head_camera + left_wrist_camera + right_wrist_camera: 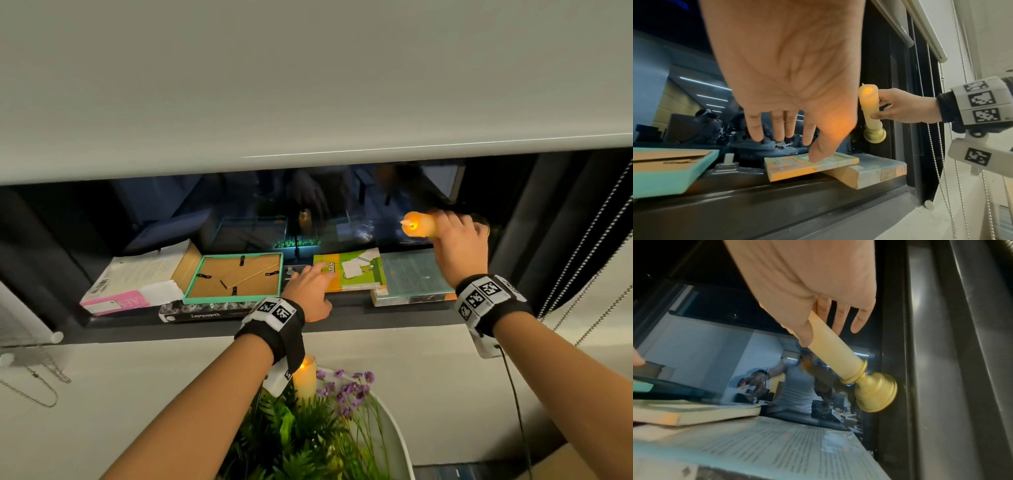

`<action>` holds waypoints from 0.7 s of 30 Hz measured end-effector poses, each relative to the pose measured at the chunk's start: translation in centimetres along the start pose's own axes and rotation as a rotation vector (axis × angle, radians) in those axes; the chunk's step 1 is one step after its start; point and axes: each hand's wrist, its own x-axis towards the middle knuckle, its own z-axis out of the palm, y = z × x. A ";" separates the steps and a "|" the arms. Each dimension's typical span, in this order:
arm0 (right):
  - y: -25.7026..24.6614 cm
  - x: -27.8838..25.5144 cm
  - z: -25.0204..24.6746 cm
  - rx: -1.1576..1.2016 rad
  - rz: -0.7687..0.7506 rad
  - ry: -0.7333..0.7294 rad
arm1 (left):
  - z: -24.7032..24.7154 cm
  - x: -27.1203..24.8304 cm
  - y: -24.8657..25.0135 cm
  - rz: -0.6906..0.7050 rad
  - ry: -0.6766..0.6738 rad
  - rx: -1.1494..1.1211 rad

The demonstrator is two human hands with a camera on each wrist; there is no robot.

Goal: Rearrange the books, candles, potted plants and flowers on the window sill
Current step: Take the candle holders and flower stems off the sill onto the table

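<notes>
My right hand (457, 240) grips a lit cream candle (419, 224) with a gold base (875, 391). It holds the candle in the air above the teal book (414, 274) at the sill's right end, the base close to the dark window frame (920, 369). Thumb and forefinger pinch the candle (869, 104); the other fingers stick out. My left hand (317, 286) is spread flat, thumb tip pressing the green-and-yellow book (812, 164), which overlaps the teal book's left edge. No plant or flower stands on the sill (349, 305).
Left of my hands lie a teal picture frame (236, 277), face down on a black book (205, 316), and a white-and-pink book (137, 277). Below the sill are a second lit candle (305, 377), purple flowers (346, 387) and ferns (301, 435). Blind chains (579, 260) hang at the right.
</notes>
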 end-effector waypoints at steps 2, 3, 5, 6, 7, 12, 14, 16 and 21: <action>-0.3 -0.5 -1.1 0.018 -0.010 0.029 | -0.3 -1.0 -0.2 -0.010 0.028 -0.030; -0.5 -0.8 -1.6 0.028 -0.021 0.044 | -0.5 -1.4 -0.3 -0.008 0.051 -0.049; -1.3 -1.5 -2.8 0.070 -0.058 0.080 | -1.2 -2.6 -0.4 0.003 0.113 -0.113; -1.8 -1.9 -3.5 0.094 -0.081 0.097 | -1.6 -3.3 -0.4 0.019 0.149 -0.158; -2.4 -2.4 -4.3 0.115 -0.111 0.112 | -2.1 -4.2 -0.4 0.045 0.191 -0.211; -6.4 -5.6 -9.4 0.253 -0.224 0.091 | -5.2 -10.3 0.4 0.170 0.420 -0.454; -8.1 -6.9 -11.1 0.395 -0.256 0.050 | -5.8 -12.9 0.3 0.178 0.481 -0.507; -9.9 -8.5 -12.5 0.592 -0.274 -0.026 | -5.7 -15.6 0.1 0.155 0.483 -0.552; -15.5 -12.5 -15.1 0.916 -0.353 -0.231 | -4.2 -21.9 0.1 0.116 0.363 -0.647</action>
